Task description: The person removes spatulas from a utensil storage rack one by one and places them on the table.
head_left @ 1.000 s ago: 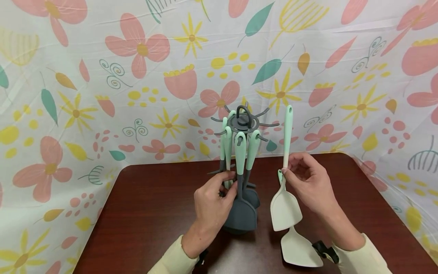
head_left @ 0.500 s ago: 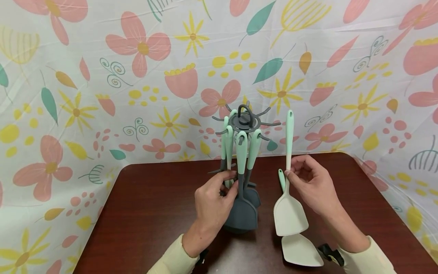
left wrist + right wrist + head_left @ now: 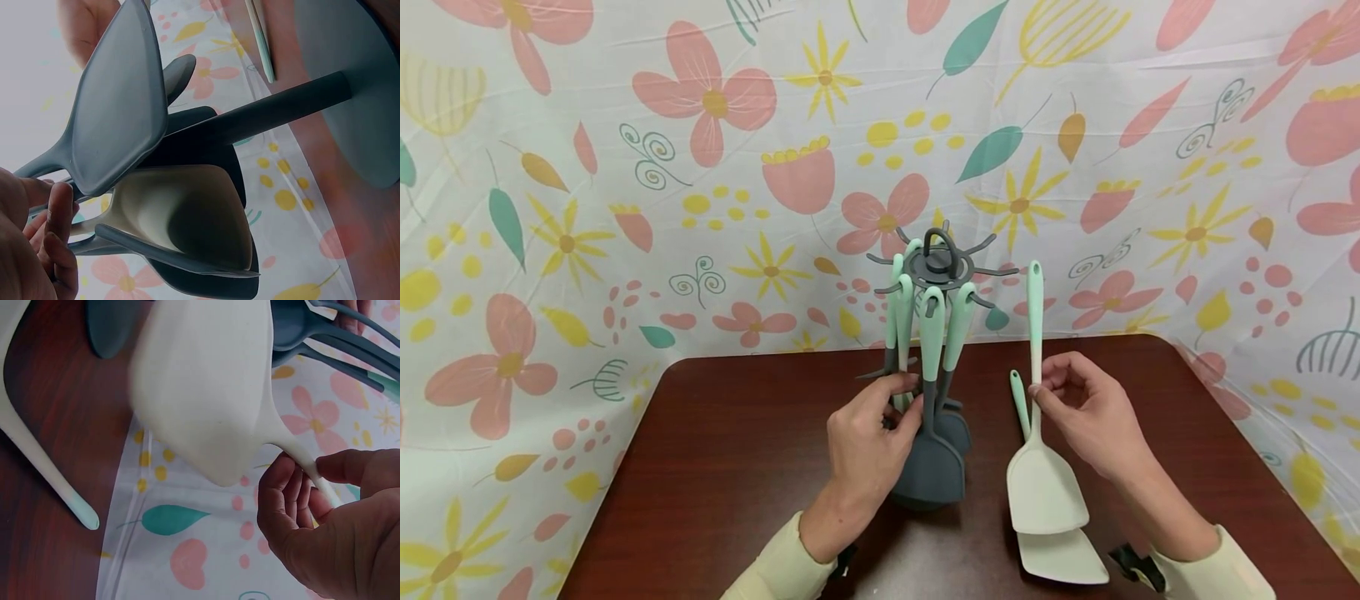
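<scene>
My right hand [image 3: 1093, 408] pinches the shaft of a cream spatula [image 3: 1047, 492] with a mint handle, held upright with its blade down. Behind and below it, a second cream spatula [image 3: 1063, 560] lies on the table, partly covered in the head view. In the right wrist view, thumb and fingers grip the held spatula [image 3: 206, 381] just above its blade. My left hand [image 3: 868, 442] is at a dark grey utensil stand [image 3: 936, 267], thumb and forefinger at the shaft of a hanging grey spatula [image 3: 928, 467]. A cream scoop-shaped utensil [image 3: 181, 212] hangs beside it.
Several mint-handled utensils hang from the stand's hooks, and some right-side hooks are bare. The stand's round base [image 3: 350, 125] rests on the dark red-brown table [image 3: 737, 467]. A floral cloth [image 3: 700, 233] hangs behind the table.
My right hand has lowered the cream spatula and shifted it slightly right, so its blade now overlaps more of the lying one. The left hand has stayed at the stand.
</scene>
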The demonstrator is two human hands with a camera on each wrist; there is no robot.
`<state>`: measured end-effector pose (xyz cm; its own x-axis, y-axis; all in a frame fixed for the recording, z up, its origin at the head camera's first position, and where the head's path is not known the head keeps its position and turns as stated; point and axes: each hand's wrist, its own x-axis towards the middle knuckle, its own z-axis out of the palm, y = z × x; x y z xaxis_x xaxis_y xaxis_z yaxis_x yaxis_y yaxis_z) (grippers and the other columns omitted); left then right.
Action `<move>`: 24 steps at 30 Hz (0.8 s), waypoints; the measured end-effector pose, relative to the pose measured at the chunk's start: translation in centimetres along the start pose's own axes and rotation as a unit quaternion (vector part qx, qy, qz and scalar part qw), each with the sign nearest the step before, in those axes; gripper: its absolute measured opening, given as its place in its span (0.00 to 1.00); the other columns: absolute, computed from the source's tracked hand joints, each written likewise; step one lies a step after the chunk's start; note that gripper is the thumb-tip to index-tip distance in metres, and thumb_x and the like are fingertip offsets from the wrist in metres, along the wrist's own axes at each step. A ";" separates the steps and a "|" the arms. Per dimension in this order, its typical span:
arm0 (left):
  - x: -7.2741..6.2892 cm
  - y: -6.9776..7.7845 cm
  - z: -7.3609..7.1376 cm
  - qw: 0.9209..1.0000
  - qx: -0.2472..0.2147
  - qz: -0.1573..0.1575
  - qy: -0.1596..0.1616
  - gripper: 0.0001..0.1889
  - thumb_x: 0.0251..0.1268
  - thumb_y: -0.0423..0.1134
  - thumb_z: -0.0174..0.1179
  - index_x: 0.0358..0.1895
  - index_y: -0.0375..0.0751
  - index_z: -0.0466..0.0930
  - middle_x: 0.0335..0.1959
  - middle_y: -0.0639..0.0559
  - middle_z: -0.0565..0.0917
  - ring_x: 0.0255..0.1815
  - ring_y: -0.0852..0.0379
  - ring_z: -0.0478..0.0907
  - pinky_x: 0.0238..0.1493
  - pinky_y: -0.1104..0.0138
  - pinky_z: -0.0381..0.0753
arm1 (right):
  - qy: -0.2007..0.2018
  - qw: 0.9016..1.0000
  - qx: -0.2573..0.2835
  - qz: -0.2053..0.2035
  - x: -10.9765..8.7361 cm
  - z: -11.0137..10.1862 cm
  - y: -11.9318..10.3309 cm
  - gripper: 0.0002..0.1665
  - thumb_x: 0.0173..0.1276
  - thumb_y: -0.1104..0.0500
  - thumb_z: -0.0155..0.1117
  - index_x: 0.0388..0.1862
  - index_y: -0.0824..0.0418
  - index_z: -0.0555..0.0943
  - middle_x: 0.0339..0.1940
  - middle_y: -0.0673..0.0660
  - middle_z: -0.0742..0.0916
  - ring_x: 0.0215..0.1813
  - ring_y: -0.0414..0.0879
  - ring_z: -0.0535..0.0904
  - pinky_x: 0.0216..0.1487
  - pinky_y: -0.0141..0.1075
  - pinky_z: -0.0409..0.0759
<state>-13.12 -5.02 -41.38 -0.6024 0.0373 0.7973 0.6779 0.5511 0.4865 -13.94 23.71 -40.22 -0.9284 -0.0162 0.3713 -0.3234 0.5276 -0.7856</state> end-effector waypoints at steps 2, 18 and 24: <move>0.0 0.0 0.0 1.000 0.000 0.000 -0.001 0.13 0.65 0.35 0.76 0.52 0.45 0.88 0.43 0.56 0.92 0.24 0.67 0.83 0.26 0.77 0.80 | -0.003 1.000 0.000 0.003 -0.1 0.0 0.2 0.09 0.74 0.65 0.72 0.50 0.61 0.82 0.35 0.57 0.85 0.34 0.43 0.82 0.35 0.27 0.81; -0.1 0.2 -0.1 1.000 0.005 -0.003 -0.002 0.14 0.65 0.34 0.76 0.52 0.44 0.88 0.43 0.55 0.92 0.22 0.67 0.81 0.25 0.77 0.79 | -0.037 0.997 0.000 0.068 -1.0 -0.5 1.8 0.10 0.76 0.64 0.69 0.51 0.64 0.80 0.36 0.60 0.85 0.31 0.46 0.86 0.29 0.36 0.85; 0.0 0.2 -0.1 1.000 0.006 -0.005 -0.002 0.14 0.65 0.34 0.76 0.52 0.45 0.89 0.42 0.56 0.92 0.22 0.68 0.80 0.25 0.78 0.77 | -0.045 0.995 0.011 0.084 -1.1 -0.6 2.3 0.10 0.77 0.65 0.68 0.52 0.66 0.79 0.37 0.62 0.86 0.31 0.46 0.86 0.30 0.37 0.87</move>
<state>-12.92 -4.97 -41.26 -0.6103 0.0346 0.7915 0.6668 0.5619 0.4896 -13.51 25.44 -42.12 -0.9822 -0.0058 0.1879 -0.1644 0.5112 -0.8436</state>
